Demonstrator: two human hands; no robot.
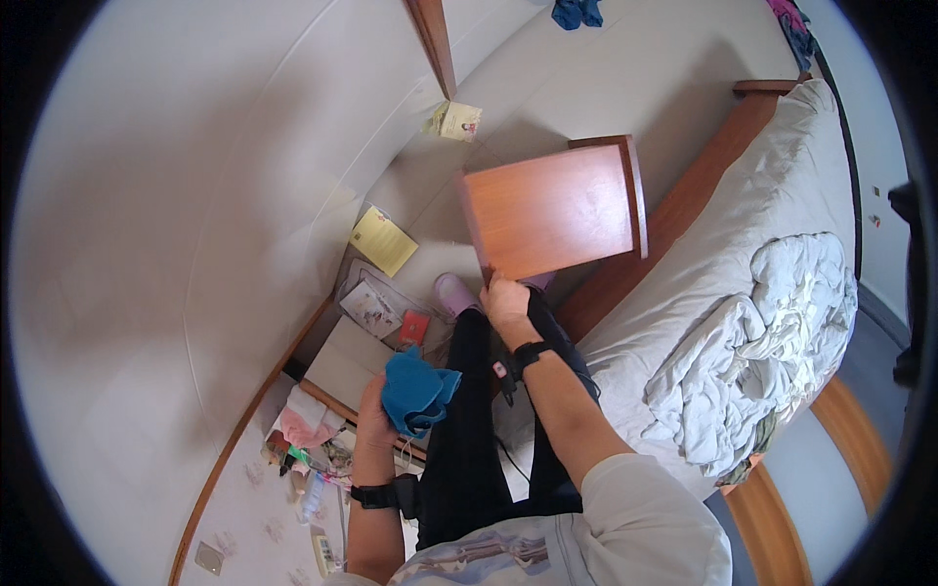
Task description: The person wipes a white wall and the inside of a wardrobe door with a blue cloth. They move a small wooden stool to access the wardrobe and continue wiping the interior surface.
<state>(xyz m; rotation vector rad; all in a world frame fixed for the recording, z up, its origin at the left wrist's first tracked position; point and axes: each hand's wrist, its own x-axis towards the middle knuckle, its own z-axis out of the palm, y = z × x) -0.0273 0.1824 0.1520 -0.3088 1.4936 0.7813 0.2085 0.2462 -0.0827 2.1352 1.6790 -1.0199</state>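
A crumpled blue cloth (419,390) is in my left hand (376,414), at the lower middle of the view. My right hand (506,299) grips the near left corner of a reddish-brown wooden drawer or small cabinet (553,209), held over the floor in front of my legs. Its smooth flat panel faces up, and a wider board edge runs along its right end. The fingertips of my right hand are partly hidden. My slippers stand on the floor below, one partly covered by the wooden piece.
At right is a bed with a rumpled sheet (714,271) and a wooden side rail (703,176). A yellow paper (384,241), a printed booklet (371,308) and a red packet (414,327) lie at left, near a cluttered shelf. A blue item (577,13) lies farther off.
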